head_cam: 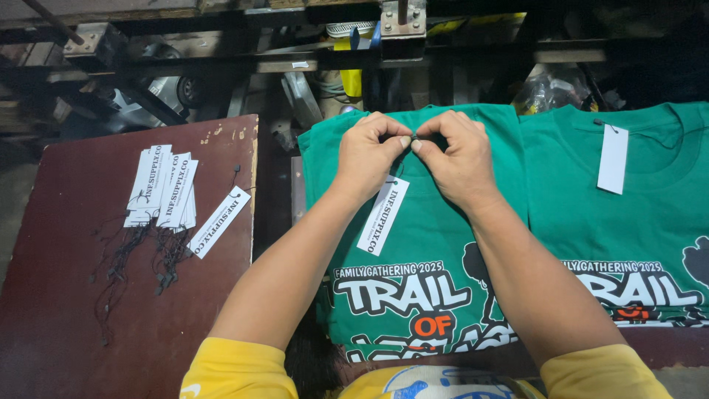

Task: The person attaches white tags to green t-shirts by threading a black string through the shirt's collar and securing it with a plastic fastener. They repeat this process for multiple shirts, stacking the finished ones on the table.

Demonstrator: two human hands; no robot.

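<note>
Both hands pinch tag string.

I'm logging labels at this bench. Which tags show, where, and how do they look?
White rectangular paper tag: on middle green shirt, below left hand and right hand, dark print.
Blank white tag: right shirt's collar.
Stack of white tags: maroon board, black strings.

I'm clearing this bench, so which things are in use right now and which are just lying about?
In use: left hand, right hand, tag fastener, white hang tag, green shirt.
Lying about: pile of spare tags, tagged second shirt, plastic bag.
</note>
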